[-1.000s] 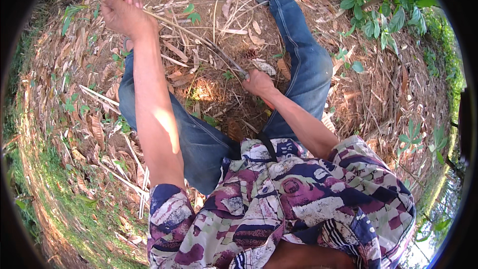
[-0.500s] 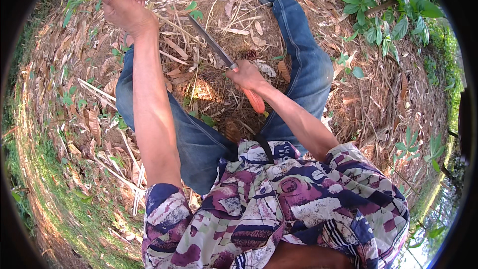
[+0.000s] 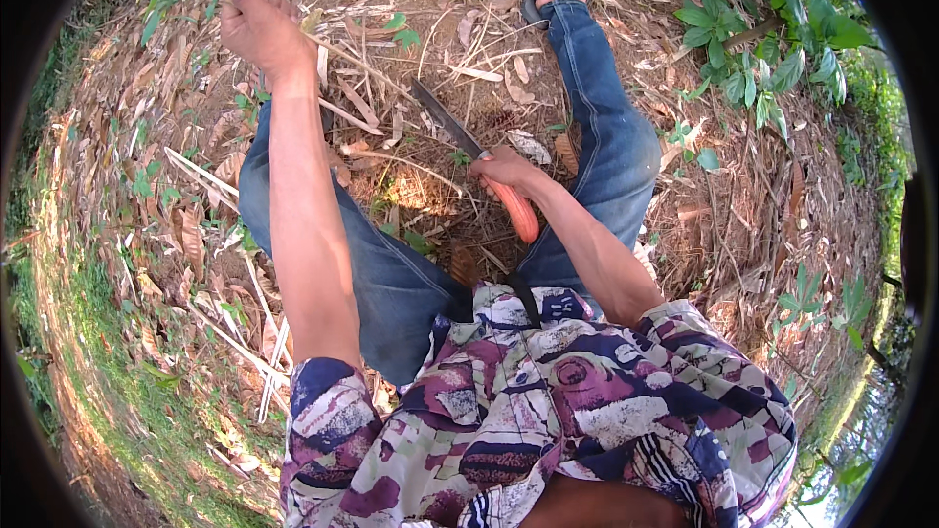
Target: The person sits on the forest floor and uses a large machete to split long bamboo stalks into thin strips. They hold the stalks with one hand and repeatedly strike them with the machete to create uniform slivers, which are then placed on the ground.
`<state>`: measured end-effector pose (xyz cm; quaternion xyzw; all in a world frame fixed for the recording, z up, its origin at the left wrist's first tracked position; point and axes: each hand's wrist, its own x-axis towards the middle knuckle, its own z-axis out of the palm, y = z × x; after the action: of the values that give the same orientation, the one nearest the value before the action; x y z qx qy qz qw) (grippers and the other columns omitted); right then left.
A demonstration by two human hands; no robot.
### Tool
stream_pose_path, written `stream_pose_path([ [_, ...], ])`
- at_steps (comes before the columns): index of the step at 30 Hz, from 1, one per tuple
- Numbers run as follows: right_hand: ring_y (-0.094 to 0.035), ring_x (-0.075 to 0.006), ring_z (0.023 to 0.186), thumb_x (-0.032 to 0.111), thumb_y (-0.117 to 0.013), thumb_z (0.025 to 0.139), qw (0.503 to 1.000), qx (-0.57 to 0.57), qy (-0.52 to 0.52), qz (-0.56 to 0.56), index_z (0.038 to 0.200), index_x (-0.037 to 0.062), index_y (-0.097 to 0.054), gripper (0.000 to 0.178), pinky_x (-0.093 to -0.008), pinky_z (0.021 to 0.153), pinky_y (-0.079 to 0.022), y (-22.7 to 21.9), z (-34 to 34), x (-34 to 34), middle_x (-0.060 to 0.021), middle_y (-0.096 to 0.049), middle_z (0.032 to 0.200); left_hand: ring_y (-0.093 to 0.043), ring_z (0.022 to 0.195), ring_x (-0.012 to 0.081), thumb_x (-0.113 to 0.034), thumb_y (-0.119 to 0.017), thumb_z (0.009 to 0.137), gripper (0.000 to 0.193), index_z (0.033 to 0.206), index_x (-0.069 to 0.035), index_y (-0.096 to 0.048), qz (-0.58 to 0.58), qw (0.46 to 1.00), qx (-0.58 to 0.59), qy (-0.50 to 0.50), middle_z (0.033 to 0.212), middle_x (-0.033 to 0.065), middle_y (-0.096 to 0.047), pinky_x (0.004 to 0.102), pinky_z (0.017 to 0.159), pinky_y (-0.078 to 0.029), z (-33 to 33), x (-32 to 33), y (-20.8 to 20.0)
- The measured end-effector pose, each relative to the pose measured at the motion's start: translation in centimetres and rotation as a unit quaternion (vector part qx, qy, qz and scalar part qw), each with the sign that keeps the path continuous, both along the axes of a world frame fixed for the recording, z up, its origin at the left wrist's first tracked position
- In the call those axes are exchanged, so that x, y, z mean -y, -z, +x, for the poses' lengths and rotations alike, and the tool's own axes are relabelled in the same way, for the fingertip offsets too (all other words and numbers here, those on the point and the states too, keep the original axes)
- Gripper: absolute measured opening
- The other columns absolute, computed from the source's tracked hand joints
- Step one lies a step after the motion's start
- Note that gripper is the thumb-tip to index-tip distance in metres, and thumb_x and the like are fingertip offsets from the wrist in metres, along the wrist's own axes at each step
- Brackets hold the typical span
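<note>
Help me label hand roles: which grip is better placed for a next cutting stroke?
Probably the right grip: it holds the knife by its orange handle, while the left grip appears closed around a thin stick.

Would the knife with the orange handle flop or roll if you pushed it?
The knife probably won't flop, since its blade looks straight. That blade looks flat too, so rolling far seems unlikely. The thick handle might feel heavier.
</note>
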<state>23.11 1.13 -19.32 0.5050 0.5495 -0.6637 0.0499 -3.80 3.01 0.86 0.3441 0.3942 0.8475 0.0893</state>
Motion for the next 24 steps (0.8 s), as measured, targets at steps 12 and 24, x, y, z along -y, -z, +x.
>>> stream_pose_path([
  [12, -0.064, -0.0382, 0.080, 0.027, -0.058, 0.076, 0.947, 0.030, -0.042, 0.317, 0.088, -0.0015, -0.058, 0.031, -0.0457, 0.074, -0.049, -4.8, -0.8, 3.3, -0.0237, -0.064, 0.080, -0.029, 0.041, 0.0027, -0.027, -0.061, 0.090, 0.041, 0.063, -0.012, -0.034, 0.027, 0.999, -0.018, -0.008, 0.049, -0.0048, -0.034, 0.0219, 0.037, -0.021, 0.8, -0.5, 0.1],
  [24, -0.064, -0.0252, 0.058, 0.041, -0.062, 0.081, 0.985, -0.034, -0.069, 0.157, 0.088, -0.0004, -0.058, 0.042, -0.0385, 0.060, -0.050, 2.7, 2.6, 2.9, -0.0160, -0.062, 0.071, -0.029, 0.039, 0.0066, -0.030, -0.054, 0.093, 0.038, 0.065, -0.012, -0.037, 0.006, 0.999, 0.029, -0.043, 0.049, -0.0030, -0.033, 0.0242, 0.036, -0.021, 0.4, 2.4, -2.1],
])
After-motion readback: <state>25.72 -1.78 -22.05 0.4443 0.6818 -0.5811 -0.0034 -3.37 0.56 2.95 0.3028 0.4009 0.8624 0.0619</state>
